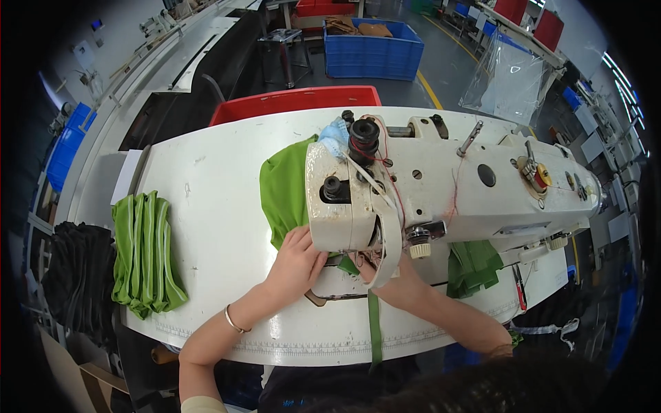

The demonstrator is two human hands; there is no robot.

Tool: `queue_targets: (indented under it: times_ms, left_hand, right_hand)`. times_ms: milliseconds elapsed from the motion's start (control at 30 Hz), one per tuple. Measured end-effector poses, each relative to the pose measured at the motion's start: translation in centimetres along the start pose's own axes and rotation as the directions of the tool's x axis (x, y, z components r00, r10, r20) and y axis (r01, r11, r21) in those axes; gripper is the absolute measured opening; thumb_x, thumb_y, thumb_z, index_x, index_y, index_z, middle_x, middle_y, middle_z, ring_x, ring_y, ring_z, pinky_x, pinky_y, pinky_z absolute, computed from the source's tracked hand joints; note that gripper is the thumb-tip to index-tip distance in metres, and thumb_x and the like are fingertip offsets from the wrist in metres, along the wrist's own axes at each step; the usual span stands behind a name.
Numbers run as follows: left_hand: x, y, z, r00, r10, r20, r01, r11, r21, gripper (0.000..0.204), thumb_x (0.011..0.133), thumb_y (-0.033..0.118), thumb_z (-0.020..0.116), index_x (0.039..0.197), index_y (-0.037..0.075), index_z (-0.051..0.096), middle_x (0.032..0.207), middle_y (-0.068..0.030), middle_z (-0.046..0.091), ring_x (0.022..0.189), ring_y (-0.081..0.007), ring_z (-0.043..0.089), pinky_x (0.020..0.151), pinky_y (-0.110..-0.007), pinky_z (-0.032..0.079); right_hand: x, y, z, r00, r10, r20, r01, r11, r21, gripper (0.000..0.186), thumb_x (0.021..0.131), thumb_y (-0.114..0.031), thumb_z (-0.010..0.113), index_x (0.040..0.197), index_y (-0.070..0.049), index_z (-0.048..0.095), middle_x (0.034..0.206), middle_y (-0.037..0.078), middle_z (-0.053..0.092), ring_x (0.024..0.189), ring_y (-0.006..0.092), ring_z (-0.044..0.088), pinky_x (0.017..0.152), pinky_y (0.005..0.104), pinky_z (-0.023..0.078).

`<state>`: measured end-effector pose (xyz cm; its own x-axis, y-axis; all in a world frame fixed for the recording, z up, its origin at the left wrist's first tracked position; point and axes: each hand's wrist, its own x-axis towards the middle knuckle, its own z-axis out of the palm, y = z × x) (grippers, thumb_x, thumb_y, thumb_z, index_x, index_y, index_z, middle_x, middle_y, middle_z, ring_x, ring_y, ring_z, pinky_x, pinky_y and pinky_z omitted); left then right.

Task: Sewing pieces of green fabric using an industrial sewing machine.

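A white sewing machine stands on the table, its head between my two hands. Left of the head lies a piece of green fabric, partly covered by the machine. My left hand is closed at the fabric's near edge, fingers bent beside the needle area. My right hand reaches in from the other side, its fingers bent at a small bit of green fabric; the machine head and a pale curved lever hide much of them. A narrow green strip hangs toward me over the table's front edge.
Folded green pieces with pale edging lie at the table's left, beside a dark stack. Dark green pieces and red-handled snips lie right. Beyond the table are a red bin and a blue crate.
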<state>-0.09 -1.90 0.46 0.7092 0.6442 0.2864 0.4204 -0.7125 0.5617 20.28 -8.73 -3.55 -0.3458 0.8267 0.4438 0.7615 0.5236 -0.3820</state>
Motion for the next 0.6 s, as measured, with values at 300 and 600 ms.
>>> queue_targets:
  times_ms: [300, 600]
  left_hand:
    - [-4.8, 3.6, -3.7, 0.775, 0.435, 0.458, -0.543, 0.829, 0.132, 0.051, 0.067, 0.005, 0.068, 0.115, 0.010, 0.053, 0.125, -0.0102, 0.047, 0.108, -0.0246, 0.049, 0.087, -0.037, 0.044]
    - [-6.3, 3.6, -6.4, 0.891, 0.413, 0.188, -0.437, 0.670, 0.600, 0.026, 0.071, 0.012, 0.060, 0.096, 0.007, 0.055, 0.076, -0.0024, 0.051, 0.067, -0.0169, 0.054, 0.061, -0.028, 0.047]
  right_hand:
    - [-2.8, -9.4, -3.6, 0.813, -0.223, 0.538, -0.417, 0.423, 0.805, 0.029, 0.090, -0.011, 0.057, 0.118, -0.001, 0.057, 0.096, 0.003, 0.057, 0.087, 0.0115, 0.054, 0.077, 0.0206, 0.043]
    - [-0.8, -8.2, -2.2, 0.609, 0.273, 0.745, -0.793, 0.181, 0.582, 0.013, 0.089, -0.011, 0.059, 0.087, 0.001, 0.056, 0.080, 0.011, 0.064, 0.067, 0.0153, 0.064, 0.057, 0.0279, 0.052]
